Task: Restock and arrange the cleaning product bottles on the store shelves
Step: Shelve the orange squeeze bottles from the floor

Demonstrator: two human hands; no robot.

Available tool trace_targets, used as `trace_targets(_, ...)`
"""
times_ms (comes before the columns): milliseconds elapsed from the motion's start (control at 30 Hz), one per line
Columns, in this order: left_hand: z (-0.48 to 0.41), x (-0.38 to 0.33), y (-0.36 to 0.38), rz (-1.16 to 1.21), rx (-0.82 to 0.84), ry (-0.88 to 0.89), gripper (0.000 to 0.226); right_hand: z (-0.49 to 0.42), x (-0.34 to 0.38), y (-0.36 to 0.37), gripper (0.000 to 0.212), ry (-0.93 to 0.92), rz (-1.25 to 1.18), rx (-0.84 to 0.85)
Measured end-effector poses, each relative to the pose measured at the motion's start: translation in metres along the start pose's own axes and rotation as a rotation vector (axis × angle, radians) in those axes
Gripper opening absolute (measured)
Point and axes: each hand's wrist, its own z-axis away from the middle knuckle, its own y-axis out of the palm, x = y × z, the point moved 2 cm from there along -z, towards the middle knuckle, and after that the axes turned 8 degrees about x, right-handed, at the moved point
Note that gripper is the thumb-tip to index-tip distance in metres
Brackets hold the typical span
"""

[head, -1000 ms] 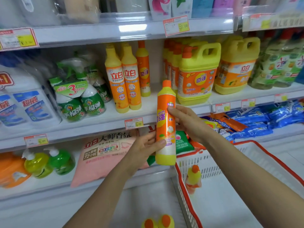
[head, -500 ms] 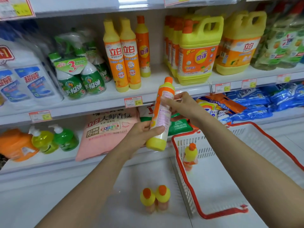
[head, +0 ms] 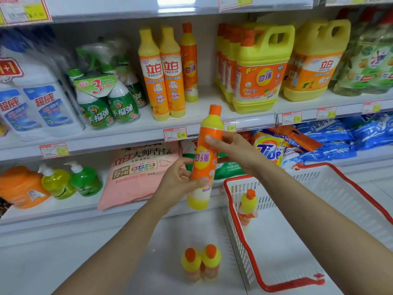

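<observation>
Orange bottle [head: 204, 160] between both hands

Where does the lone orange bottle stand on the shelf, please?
Head view, middle shelf, centre: the orange bottle stands just right of two yellow bottles, left of the yellow jugs.

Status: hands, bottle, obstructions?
Left hand and right hand both grip orange bottle, near upright, below shelf. Matching bottle stands there; nothing in the way.

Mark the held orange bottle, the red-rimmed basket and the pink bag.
held orange bottle [head: 204, 158]: head view, on its front label.
red-rimmed basket [head: 297, 179]: head view, on its far white wall.
pink bag [head: 138, 177]: head view, on its printed front.
</observation>
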Motion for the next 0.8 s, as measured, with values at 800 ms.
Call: trace_targets(800,-0.006,0.104,-0.033,-0.241,0.009,-0.031,0.053,-0.029,-0.079,0.053,0.021,-0.170,0.480,0.054)
